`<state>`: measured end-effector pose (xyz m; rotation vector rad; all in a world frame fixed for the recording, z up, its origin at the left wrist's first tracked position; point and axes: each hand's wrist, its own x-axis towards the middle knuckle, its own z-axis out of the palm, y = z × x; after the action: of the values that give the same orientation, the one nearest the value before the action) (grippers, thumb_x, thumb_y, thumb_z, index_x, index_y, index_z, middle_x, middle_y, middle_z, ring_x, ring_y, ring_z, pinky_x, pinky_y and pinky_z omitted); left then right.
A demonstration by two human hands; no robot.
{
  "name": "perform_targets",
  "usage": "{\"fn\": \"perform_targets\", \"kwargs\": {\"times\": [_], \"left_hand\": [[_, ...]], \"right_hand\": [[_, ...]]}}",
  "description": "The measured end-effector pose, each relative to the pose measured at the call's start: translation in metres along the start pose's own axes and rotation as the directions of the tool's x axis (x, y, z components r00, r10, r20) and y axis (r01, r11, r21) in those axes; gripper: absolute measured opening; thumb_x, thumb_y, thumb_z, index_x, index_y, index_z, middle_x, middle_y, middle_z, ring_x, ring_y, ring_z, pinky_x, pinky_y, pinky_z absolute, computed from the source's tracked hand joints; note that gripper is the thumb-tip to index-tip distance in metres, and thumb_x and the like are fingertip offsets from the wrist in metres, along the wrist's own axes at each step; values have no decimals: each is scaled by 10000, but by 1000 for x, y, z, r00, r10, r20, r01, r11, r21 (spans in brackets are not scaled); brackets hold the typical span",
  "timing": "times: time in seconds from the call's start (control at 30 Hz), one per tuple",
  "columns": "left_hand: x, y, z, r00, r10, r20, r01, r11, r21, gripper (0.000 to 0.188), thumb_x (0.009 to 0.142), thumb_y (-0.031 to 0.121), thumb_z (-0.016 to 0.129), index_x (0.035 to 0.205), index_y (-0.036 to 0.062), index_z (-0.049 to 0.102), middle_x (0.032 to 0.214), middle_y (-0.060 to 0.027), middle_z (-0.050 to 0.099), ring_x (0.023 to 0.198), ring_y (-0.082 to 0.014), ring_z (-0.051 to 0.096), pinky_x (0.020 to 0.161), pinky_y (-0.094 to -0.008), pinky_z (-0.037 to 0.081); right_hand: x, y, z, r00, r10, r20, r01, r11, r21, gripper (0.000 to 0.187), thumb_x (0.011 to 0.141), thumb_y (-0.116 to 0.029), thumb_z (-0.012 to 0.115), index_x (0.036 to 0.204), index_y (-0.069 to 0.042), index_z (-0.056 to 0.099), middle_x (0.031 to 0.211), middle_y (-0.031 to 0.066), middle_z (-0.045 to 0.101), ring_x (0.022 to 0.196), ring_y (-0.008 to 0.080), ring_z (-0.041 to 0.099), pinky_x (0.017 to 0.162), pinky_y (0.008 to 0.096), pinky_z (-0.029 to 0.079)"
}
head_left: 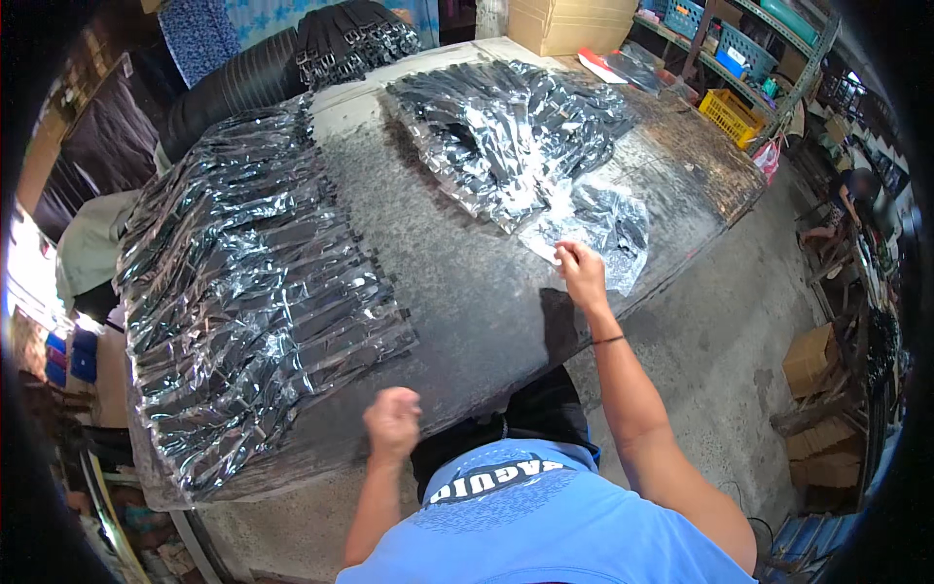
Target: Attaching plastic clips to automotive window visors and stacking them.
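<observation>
My right hand (pixel 582 274) is closed in a pinch at the near edge of a clear plastic bag (pixel 623 229); I cannot make out what is between the fingers. Beyond the bag lies a fanned heap of black belts in shiny clear sleeves (pixel 516 122). My left hand (pixel 392 423), slightly blurred, is curled into a loose fist over the table's front edge, with no object showing in it. Close to it, on the left, a long row of sleeved black belts (pixel 253 282) overlaps across the dark worktable (pixel 438 282).
At the far left, rolled black strips (pixel 238 92) lie beside a bundle of buckled belts (pixel 355 39). A cardboard box (pixel 569 24) stands at the back. Shelves with baskets and a yellow crate (pixel 730 117) are at the far right, where a person (pixel 846 200) sits.
</observation>
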<state>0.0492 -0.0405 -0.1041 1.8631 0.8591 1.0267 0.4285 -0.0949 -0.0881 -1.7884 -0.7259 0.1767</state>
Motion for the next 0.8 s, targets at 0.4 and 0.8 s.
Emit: {"fn": "perform_targets", "kwargs": {"times": [0.4, 0.8], "left_hand": [[8, 23, 50, 962, 72, 263, -125, 974, 190, 298, 836, 196, 692, 655, 23, 529, 628, -133, 541, 568, -320, 548, 522, -408, 430], [10, 23, 56, 963, 119, 242, -189, 938, 292, 301, 816, 218, 708, 631, 49, 540, 636, -97, 583, 582, -301, 591, 521, -407, 469]], "right_hand": [[131, 11, 82, 982, -149, -118, 78, 883, -463, 341, 850, -281, 602, 1095, -44, 586, 1087, 223, 564, 1051, 412, 550, 860, 488, 454], [196, -12, 91, 985, 141, -104, -174, 840, -514, 495, 849, -354, 582, 1226, -39, 527, 1238, 241, 540, 1171, 417, 509, 959, 479, 437]]}}
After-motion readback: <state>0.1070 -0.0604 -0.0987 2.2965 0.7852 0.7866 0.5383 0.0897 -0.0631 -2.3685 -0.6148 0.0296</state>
